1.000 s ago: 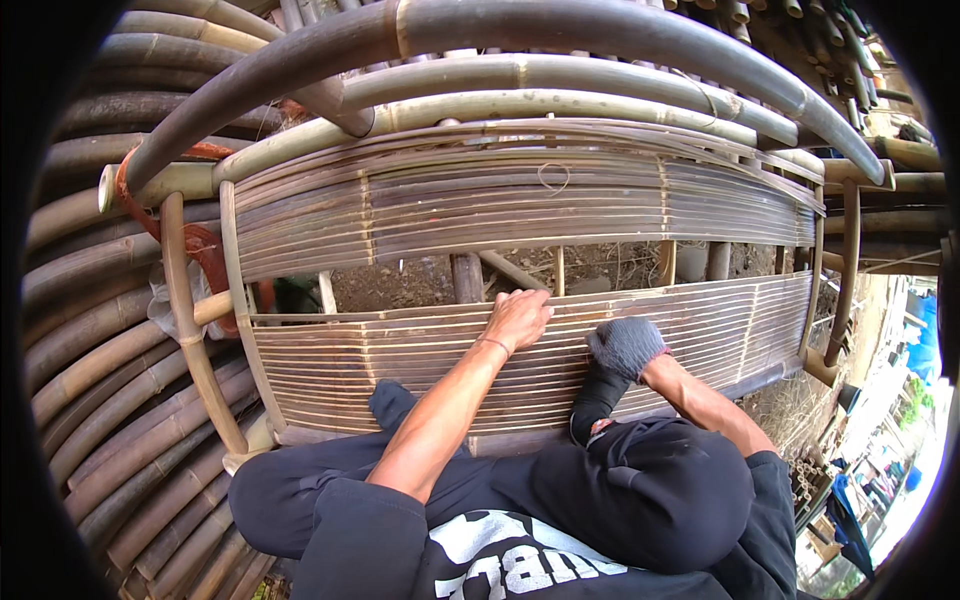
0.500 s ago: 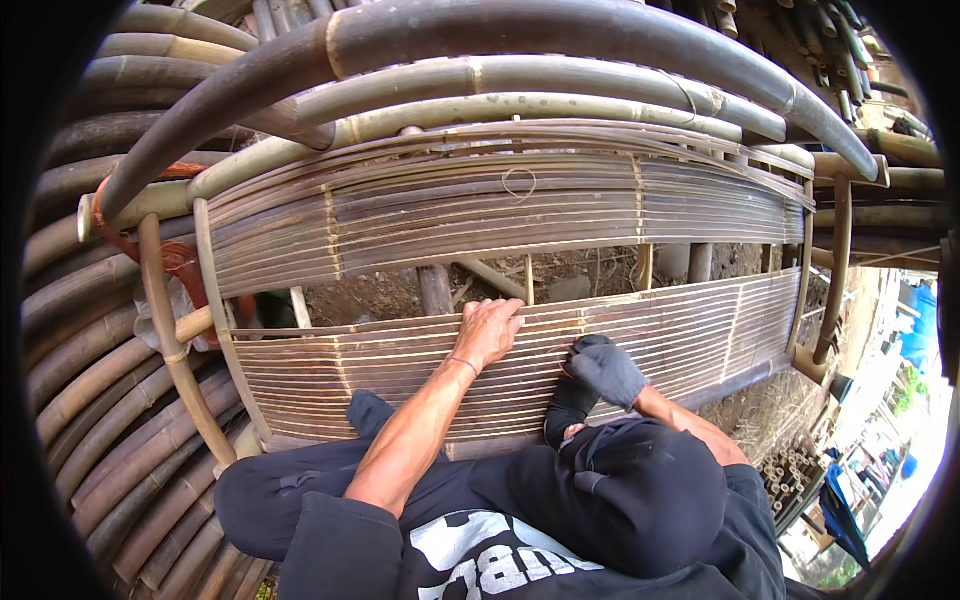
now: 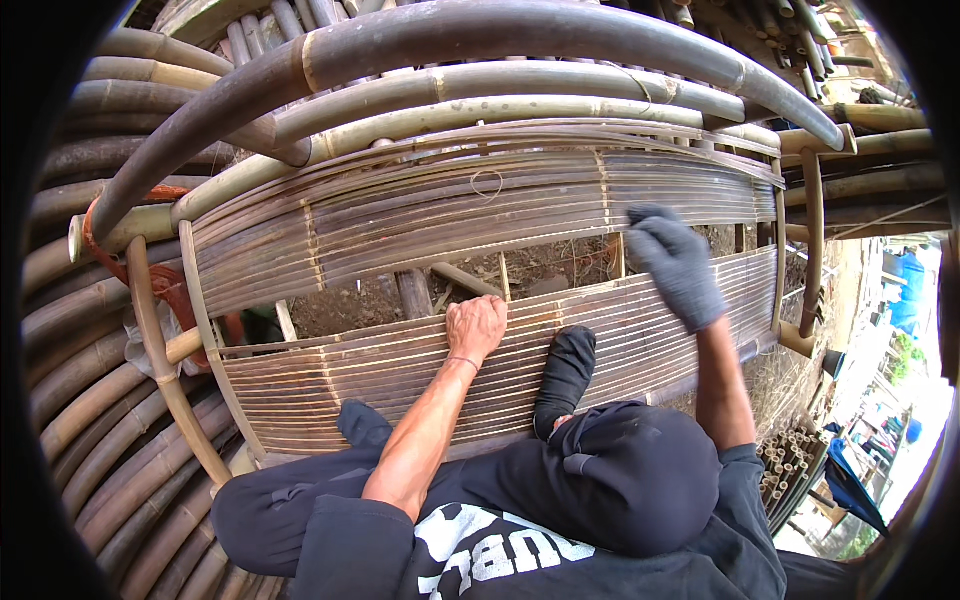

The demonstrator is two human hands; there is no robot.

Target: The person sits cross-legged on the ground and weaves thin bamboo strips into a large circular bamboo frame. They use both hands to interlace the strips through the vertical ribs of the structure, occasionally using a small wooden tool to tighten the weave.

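My bare left hand point(image 3: 476, 326) is closed over the upper edge of the near panel of bamboo slats point(image 3: 400, 375), its fingers curled around the edge strip. A grey work glove covers my right hand point(image 3: 678, 265), which is raised over the gap and the right part of the panels. Its fingers are bent together; whatever they may hold is hidden. My dark-covered right foot point(image 3: 568, 370) rests on the near panel between the two hands. Beyond the gap lies the far panel of slats point(image 3: 450, 215), with a thin loop of strip point(image 3: 487, 184) on it.
A thick curved bamboo pole point(image 3: 520, 35) arches across the far side. Stacked bamboo poles point(image 3: 90, 400) crowd the left, where orange cord point(image 3: 160, 275) hangs on the frame. A bamboo leg point(image 3: 813, 240) stands at the right end. Soil shows through the gap.
My right hand has lifted off the near panel beside my foot and moved up, away from me and to the right. The left hand stays on the slat edge, its fingers now more curled.
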